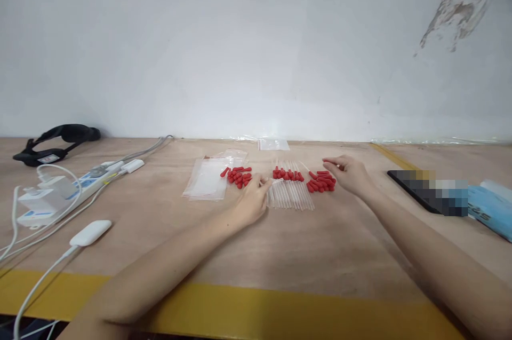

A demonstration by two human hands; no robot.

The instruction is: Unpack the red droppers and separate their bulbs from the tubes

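My left hand (254, 198) is closed at the left end of a row of thin clear tubes (292, 196), its thumb and forefinger pinching what looks like one clear tube. Behind that row stretches a line of clear tubes fitted with red rubber bulbs (288, 174). A pile of loose red rubber bulbs (322, 182) sits at the right, and my right hand (348, 172) is just above and beside it, fingertips pinched on a small red bulb. Left of the tubes, more loose red bulbs (239, 175) lie partly on clear zip bags (206, 180).
A power strip (86, 182) with chargers and cables runs along the left, near a white earbud case (91, 232) and a black headset strap (60, 140). At the right lie a dark phone (412, 190) and a blue packet (492, 209). Another clear bag (274, 144) rests by the wall.
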